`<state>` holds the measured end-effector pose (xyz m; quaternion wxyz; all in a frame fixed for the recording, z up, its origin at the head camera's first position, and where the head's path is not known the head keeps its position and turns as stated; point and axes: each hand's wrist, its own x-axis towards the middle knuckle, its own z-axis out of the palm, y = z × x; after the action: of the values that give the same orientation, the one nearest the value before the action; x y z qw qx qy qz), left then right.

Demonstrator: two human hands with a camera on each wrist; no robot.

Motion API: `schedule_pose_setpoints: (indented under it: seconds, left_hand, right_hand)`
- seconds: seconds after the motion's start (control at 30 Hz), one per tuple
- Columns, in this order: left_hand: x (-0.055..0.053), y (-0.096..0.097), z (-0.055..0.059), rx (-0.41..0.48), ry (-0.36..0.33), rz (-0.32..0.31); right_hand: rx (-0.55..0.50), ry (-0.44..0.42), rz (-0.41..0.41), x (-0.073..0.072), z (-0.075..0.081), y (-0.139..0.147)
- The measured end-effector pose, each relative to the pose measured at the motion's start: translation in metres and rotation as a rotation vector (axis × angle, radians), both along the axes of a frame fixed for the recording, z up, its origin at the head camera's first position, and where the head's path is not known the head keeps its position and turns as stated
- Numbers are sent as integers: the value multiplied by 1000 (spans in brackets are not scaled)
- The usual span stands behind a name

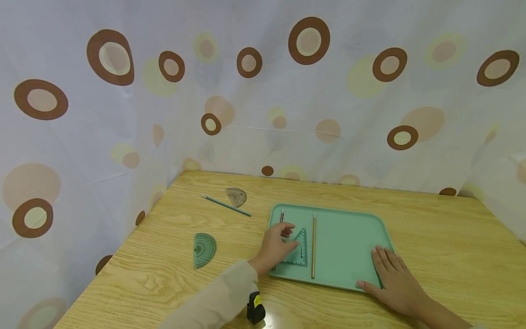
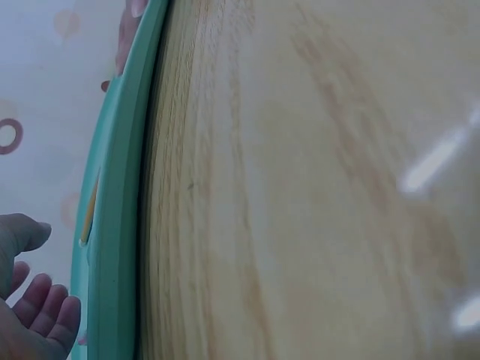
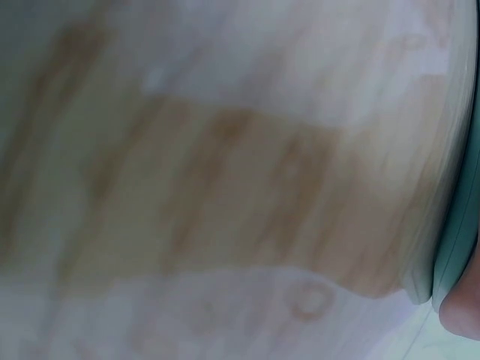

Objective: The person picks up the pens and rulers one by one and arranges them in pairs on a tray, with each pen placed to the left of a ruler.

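On the tray, left hand pinches the apex-away set square; right hand rests flat.

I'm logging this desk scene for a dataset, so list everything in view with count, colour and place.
Table: one, light wood, against the curtain.
Curtain: one, white with brown and yellow circles, behind and at both sides of the table.
Tray: one, mint green, centre of the table.
Set square: one, clear green, left part of the tray.
Tan pencil: one, in the tray beside the set square.
Red pencil: one, at the tray's left edge, partly hidden.
Blue pencil: one, on the table left of the tray.
Grey protractor: one, beyond the blue pencil.
Green protractor: one, on the table, near left.
Left hand: touches the set square.
Right hand: flat on the tray's near right corner.
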<state>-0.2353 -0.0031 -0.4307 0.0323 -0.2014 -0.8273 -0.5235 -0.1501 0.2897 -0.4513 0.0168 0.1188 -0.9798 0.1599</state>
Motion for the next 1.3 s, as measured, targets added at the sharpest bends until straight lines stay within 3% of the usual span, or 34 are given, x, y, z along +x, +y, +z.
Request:
schedule_pose_setpoints:
  seconds: [0.6, 0.77, 1.3]
  left_hand:
    - [1, -20, 0, -33, 32, 15]
    - [1, -25, 2, -43, 9, 39]
    - [2, -42, 5, -39, 62, 95]
  right_hand:
    - [-8, 4, 0, 1, 0, 0]
    - [-8, 4, 1, 0, 0, 0]
    - [-15, 3, 3, 1, 1, 0]
